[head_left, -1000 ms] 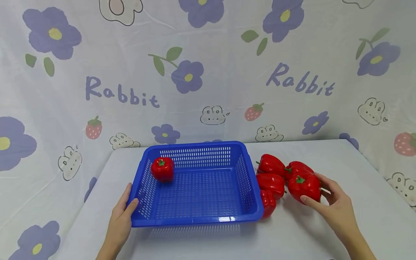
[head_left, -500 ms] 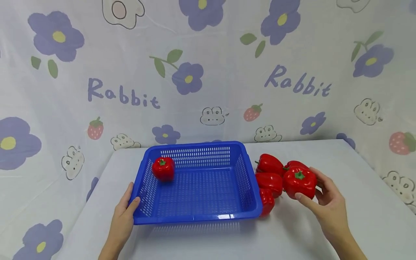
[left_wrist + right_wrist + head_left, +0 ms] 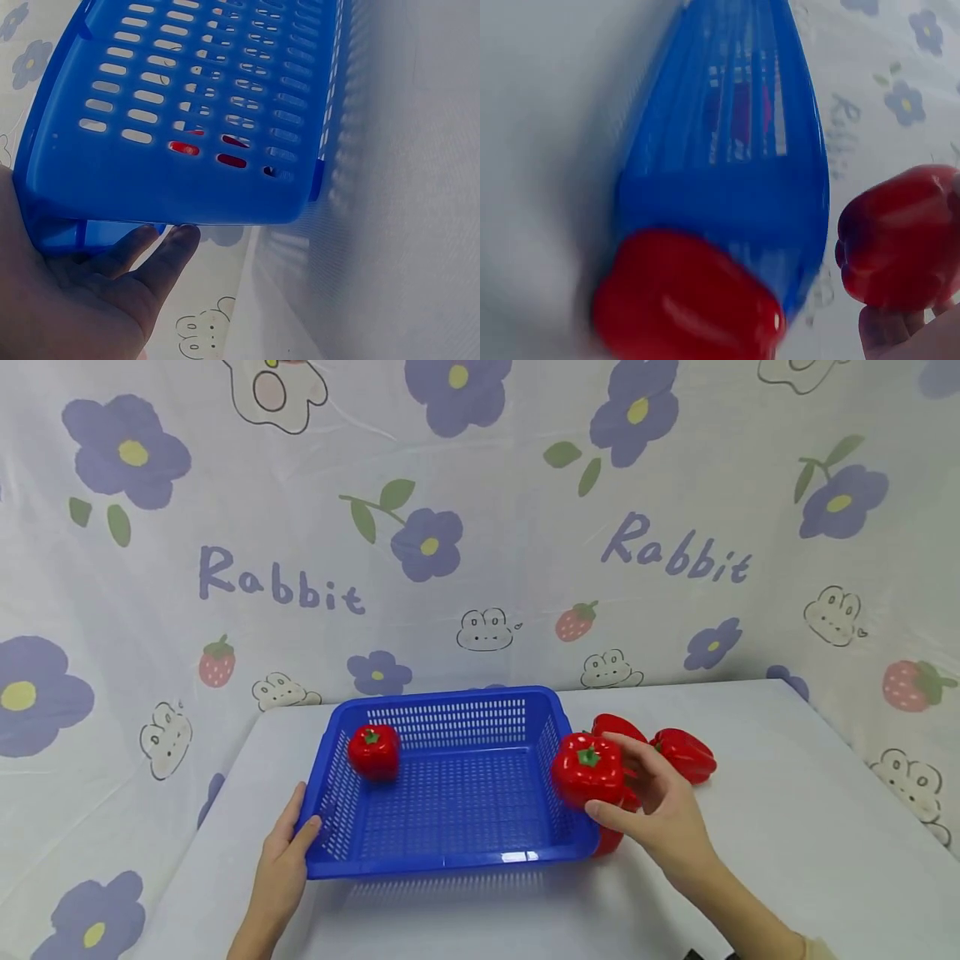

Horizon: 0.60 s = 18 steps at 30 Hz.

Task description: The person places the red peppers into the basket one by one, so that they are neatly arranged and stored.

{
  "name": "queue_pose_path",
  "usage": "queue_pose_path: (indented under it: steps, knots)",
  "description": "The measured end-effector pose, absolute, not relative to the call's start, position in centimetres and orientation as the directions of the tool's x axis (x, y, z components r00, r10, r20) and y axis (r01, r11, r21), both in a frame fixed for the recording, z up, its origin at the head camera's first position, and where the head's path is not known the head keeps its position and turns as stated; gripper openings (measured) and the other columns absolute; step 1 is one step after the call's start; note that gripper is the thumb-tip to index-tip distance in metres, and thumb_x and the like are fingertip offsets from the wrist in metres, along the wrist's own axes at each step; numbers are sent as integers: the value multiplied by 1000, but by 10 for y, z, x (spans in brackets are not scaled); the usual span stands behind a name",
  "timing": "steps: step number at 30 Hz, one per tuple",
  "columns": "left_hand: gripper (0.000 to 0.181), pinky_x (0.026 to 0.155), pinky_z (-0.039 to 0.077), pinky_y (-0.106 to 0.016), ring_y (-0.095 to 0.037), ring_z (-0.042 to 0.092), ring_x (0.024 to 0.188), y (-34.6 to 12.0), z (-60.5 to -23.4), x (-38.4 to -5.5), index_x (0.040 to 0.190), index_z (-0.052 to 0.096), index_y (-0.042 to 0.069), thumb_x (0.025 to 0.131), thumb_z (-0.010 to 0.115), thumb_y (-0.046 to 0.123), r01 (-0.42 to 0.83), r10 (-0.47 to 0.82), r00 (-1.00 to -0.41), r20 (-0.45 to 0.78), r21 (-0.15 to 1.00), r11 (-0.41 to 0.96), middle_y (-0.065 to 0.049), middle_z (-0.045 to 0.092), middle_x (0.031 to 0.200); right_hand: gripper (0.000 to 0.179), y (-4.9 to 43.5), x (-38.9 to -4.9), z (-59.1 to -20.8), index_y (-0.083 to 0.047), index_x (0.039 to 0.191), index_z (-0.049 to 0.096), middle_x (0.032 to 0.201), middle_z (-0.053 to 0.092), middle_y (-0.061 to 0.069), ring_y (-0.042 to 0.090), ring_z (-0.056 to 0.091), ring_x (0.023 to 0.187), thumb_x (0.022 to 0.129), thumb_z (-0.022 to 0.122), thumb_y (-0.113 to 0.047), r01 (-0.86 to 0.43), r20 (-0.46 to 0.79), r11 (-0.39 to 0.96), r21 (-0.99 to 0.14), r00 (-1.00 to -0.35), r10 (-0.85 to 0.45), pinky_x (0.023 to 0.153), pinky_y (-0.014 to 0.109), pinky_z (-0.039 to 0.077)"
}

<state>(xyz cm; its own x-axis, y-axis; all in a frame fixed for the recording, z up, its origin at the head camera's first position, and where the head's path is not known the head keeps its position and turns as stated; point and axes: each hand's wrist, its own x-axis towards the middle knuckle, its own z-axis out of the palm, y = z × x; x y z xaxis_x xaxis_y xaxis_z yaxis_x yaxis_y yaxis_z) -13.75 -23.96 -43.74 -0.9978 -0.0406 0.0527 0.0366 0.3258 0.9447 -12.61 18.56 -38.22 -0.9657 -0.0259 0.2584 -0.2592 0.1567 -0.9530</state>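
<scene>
A blue slotted plastic basket [image 3: 480, 862] stands on the white table. My left hand [image 3: 281, 856] grips its left rim, thumb over the top; in the left wrist view fingers [image 3: 171, 259] lie along the basket's side wall. One red bell pepper [image 3: 374, 752] with a green stem sits inside at the back left corner. My right hand [image 3: 663, 806] holds another bell pepper [image 3: 587, 770] between thumb and fingers, raised at the basket's right rim. In the right wrist view that held pepper [image 3: 900, 236] is apart from a lower pepper [image 3: 690, 300] beside the basket.
To the right of the basket lie several more bell peppers, one of them [image 3: 684, 755] farthest right and others partly hidden behind my right hand. A white cloth [image 3: 487, 635] printed with flowers and rabbits hangs behind the table.
My right hand has lifted the bell pepper from the group on the right and carried it left to the basket's right rim. The left hand stays on the rim.
</scene>
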Motion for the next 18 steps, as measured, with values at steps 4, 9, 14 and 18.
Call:
queue_pose_path:
  steps: [4, 9, 14, 18]
  knots:
    - [61, 116, 10, -51, -31, 6, 148, -240, -437, -137, 158, 7, 5, 107, 38, 20, 38, -43, -998, 55, 945, 325, -13, 7, 163, 72, 152, -131, -382, -15, 141, 50, 132, 55, 7, 27, 51, 122, 78, 85, -12, -187, 179, 86, -979, -979, -94, 92, 33, 51]
    - [61, 116, 10, -50, -30, 6, 148, -242, -436, -138, 157, 7, 4, 107, 38, 18, 46, -40, -997, 62, 949, 312, -13, 7, 163, 72, 107, -145, -385, -24, 138, 55, 131, 56, 5, 27, 53, 121, 74, 88, -18, -79, 72, 48, -996, -987, -146, 91, 39, 52]
    - [60, 116, 10, -49, -28, 6, 148, -241, -438, -140, 158, 9, 5, 107, 38, 18, 54, -42, -997, 70, 953, 298, -12, 10, 163, 70, 62, -160, -389, -20, 138, 57, 131, 56, 7, 30, 53, 118, 75, 87, -17, 56, -56, 4, -998, -987, -152, 92, 48, 51]
    - [59, 116, 11, -49, -28, 7, 148, -240, -440, -140, 158, 11, 6, 107, 38, 18, 50, -51, -996, 68, 952, 303, -12, 11, 162, 71, 29, -168, -392, -13, 138, 57, 130, 56, 9, 31, 53, 116, 74, 87, -12, 151, -148, -7, -989, -978, -145, 95, 52, 47]
